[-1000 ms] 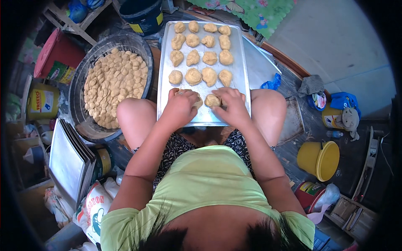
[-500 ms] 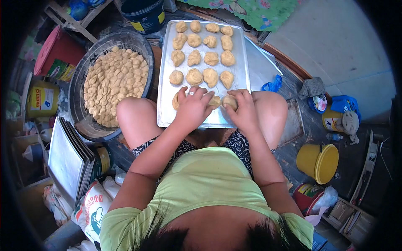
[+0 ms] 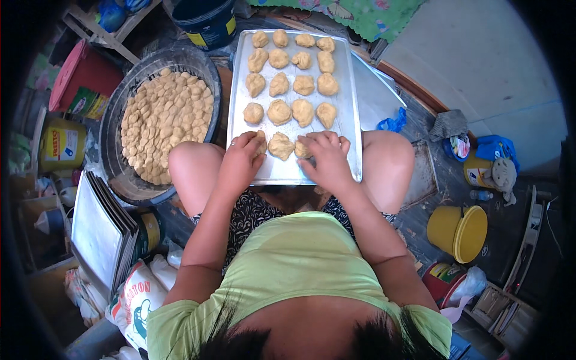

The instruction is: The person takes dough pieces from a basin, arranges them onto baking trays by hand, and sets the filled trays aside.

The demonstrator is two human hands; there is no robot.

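A metal tray [image 3: 236, 102] rests across my legs, with several rows of rough tan dough balls [image 3: 279, 111] on it. Near its front edge, my left hand [image 3: 243, 156] curls over a dough piece [image 3: 260, 137] at the left, partly hiding it. My right hand [image 3: 329, 157] cups another piece [image 3: 302, 150] on the right, mostly hidden by the fingers. Between the hands sits an irregular lump of dough [image 3: 280, 146], untouched.
A large dark tub [image 3: 111, 129] of small dough pieces stands left of my left knee. Stacked metal trays [image 3: 99, 231] lean at lower left. A yellow lidded bucket [image 3: 447, 231] sits right; another sheet [image 3: 378, 87] and a blue plastic bag [image 3: 393, 123] lie beside the tray.
My left hand has moved left, off the middle of the front row, uncovering the middle lump. My right hand has shifted slightly left over the right piece.
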